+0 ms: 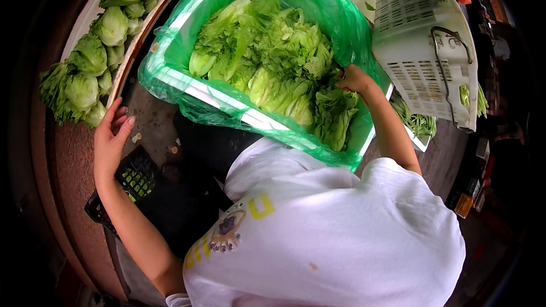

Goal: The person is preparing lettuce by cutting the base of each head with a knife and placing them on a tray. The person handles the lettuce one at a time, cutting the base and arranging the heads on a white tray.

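Observation:
My left hand (pixel 113 136) holds nothing. Its fingers are apart, with their tips at the near end of a white tray (pixel 140 25) that carries a row of lettuce heads (pixel 87 55). On the other side, my right hand (pixel 356 79) reaches over a box (pixel 204 94) lined with a green plastic bag (pixel 354 21). Its fingers are curled around a dark thin object (pixel 338 66), mostly hidden, perhaps a knife. Lettuce (pixel 273 42) fills much of the box. A darker green head (pixel 335 115) lies just below my right hand.
A white slotted plastic basket (pixel 418 42) with a wire handle stands tipped to the right of the box. Green stalks (pixel 420 123) lie in a white container below it. A black crate (pixel 136 175) sits low at the left, and trimmed pieces (pixel 136 137) litter the floor.

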A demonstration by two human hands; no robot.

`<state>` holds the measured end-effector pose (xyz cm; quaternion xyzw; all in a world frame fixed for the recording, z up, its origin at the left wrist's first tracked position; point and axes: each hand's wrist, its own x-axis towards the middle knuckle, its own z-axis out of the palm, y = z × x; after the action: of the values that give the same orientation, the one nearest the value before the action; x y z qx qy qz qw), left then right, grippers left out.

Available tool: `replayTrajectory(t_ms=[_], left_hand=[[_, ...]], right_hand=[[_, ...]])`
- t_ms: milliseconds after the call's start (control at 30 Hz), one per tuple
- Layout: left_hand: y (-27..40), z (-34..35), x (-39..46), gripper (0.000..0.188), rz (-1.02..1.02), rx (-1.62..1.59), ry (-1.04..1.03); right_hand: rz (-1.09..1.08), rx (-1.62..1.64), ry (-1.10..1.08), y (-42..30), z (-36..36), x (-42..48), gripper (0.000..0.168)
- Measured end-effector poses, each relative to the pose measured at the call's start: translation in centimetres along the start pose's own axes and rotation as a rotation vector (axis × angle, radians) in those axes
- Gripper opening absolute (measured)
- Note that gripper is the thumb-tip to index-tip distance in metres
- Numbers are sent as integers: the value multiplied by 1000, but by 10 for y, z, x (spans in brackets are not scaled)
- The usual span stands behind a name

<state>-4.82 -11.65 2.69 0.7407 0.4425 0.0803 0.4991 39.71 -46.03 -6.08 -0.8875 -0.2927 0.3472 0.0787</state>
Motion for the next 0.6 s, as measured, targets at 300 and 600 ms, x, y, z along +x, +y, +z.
replayTrajectory(t_ms=[300, 600], left_hand=[[94, 75, -14, 83, 699, 197, 211], [-41, -90, -101, 73, -389, 180, 98]], right_hand=[[-1005, 498, 117, -280, 23, -63, 26], [144, 126, 134, -50, -26, 107, 46]])
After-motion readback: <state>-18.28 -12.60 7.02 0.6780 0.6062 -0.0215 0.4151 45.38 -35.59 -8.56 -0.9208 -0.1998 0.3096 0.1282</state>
